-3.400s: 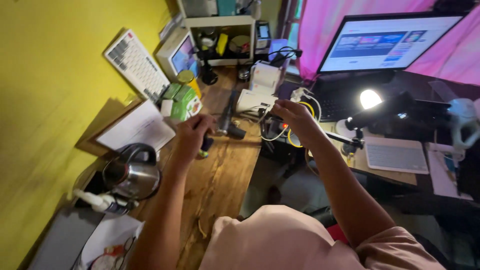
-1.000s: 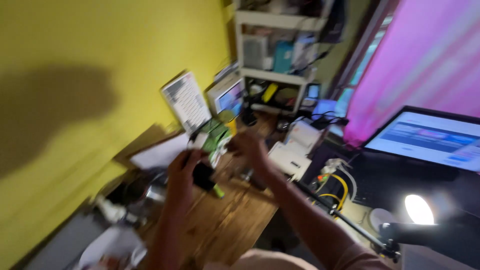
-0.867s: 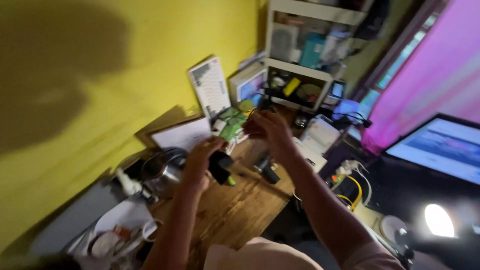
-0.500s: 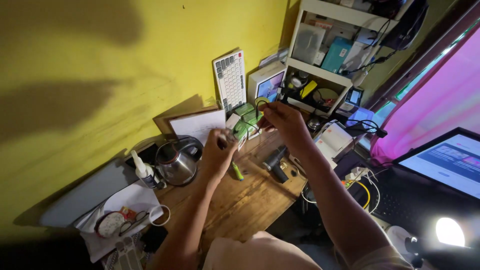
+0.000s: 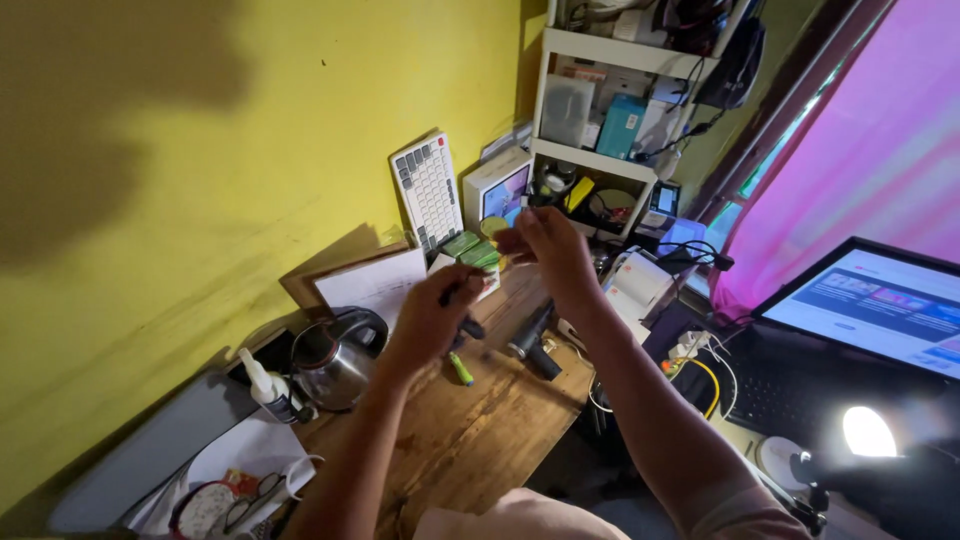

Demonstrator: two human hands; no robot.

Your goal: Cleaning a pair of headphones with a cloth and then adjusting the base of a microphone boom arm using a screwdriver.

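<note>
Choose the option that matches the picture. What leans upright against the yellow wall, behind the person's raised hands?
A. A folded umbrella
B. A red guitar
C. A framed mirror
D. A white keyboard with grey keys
D: a white keyboard with grey keys stands on end against the yellow wall, just behind the left hand and right hand, beside a white box.

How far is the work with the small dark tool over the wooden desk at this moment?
Nothing looks finished. The left hand grips a small dark tool above the wooden desk. The right hand is raised beside it, fingers pinched, but what it pinches is too small to tell. A green pen and a black handheld device lie untouched on the desk.
</note>
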